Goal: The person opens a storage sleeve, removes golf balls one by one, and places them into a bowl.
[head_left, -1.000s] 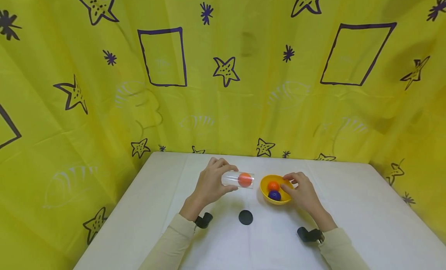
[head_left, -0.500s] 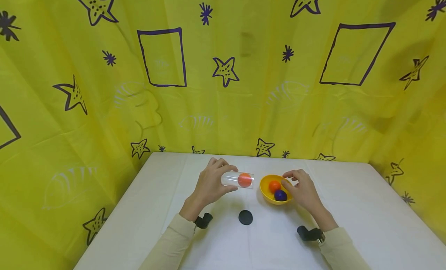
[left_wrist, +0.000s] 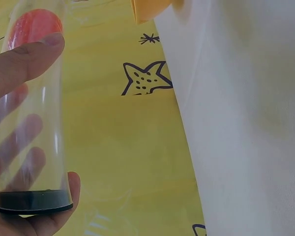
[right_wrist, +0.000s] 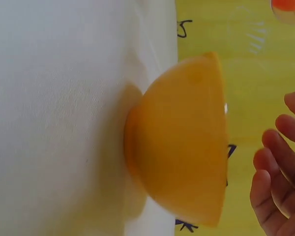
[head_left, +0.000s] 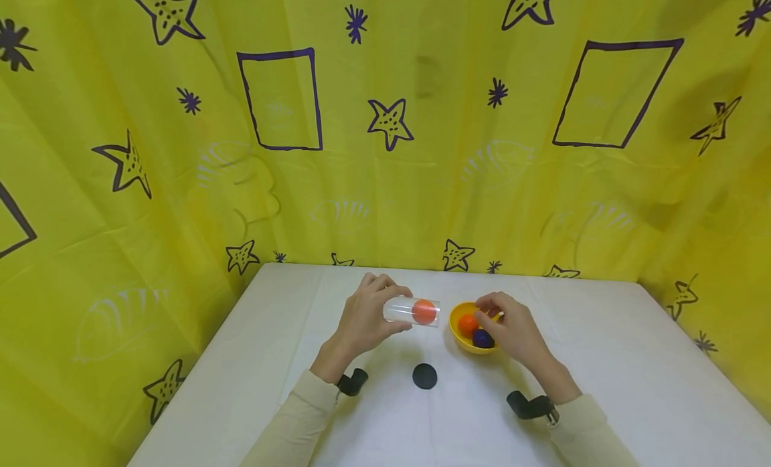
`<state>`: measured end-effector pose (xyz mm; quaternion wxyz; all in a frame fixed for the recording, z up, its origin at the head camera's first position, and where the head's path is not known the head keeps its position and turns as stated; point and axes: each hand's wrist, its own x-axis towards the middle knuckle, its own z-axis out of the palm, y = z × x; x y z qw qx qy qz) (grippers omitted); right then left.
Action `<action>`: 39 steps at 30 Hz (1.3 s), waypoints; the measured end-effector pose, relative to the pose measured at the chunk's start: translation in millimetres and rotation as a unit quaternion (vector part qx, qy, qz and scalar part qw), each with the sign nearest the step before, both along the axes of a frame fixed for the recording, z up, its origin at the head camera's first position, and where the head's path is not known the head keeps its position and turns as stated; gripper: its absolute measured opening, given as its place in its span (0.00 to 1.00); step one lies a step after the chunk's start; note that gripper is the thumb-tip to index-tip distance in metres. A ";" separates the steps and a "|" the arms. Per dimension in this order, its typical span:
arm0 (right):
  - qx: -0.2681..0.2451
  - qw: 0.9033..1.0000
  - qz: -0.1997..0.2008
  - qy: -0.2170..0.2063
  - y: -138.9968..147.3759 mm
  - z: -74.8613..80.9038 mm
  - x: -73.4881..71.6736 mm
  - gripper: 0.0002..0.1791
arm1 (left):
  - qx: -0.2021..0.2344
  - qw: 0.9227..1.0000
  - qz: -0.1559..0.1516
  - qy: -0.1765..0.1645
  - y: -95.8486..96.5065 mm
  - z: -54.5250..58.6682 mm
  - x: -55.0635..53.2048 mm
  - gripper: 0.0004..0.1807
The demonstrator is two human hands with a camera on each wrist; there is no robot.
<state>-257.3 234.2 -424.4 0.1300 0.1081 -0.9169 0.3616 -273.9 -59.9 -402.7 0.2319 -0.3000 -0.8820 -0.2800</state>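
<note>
My left hand [head_left: 369, 316] grips a clear plastic tube [left_wrist: 44, 123] held sideways above the table. A red-orange ball [head_left: 424, 312] sits inside it near the right end, and a dark cap [left_wrist: 34, 201] covers the end by my palm. Just right of the tube stands a yellow bowl [right_wrist: 182, 142] holding an orange ball [head_left: 468, 325] and a dark purple ball [head_left: 482, 338]. Over the bowl's right side hovers my right hand [head_left: 512, 326], its fingers loosely bent and apart from the rim in the right wrist view. I see nothing between those fingers.
A flat black disc [head_left: 424, 376] lies on the white tabletop [head_left: 385, 427] between my forearms. Behind the table's far edge hangs a yellow curtain [head_left: 337, 186] with stars and frames printed on it. Each wrist wears a black camera.
My right hand has shifted left, further over the bowl. Inside the bowl the orange and purple balls have rolled a little. The left hand and tube have stayed nearly still.
</note>
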 end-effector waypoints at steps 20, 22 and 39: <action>-0.024 0.991 0.133 -0.007 -37.1 5.2 16.5 0.25 | -0.039 0.999 -0.001 0.017 2.0 -1.3 1.6 0.25; -0.020 0.991 0.134 -0.007 -38.1 5.7 17.7 0.26 | -0.043 0.999 -0.002 0.019 2.2 -0.9 2.1 0.25; -0.016 0.990 0.140 -0.014 -39.3 3.5 17.3 0.26 | -0.054 0.998 -0.009 0.023 1.9 0.8 2.3 0.25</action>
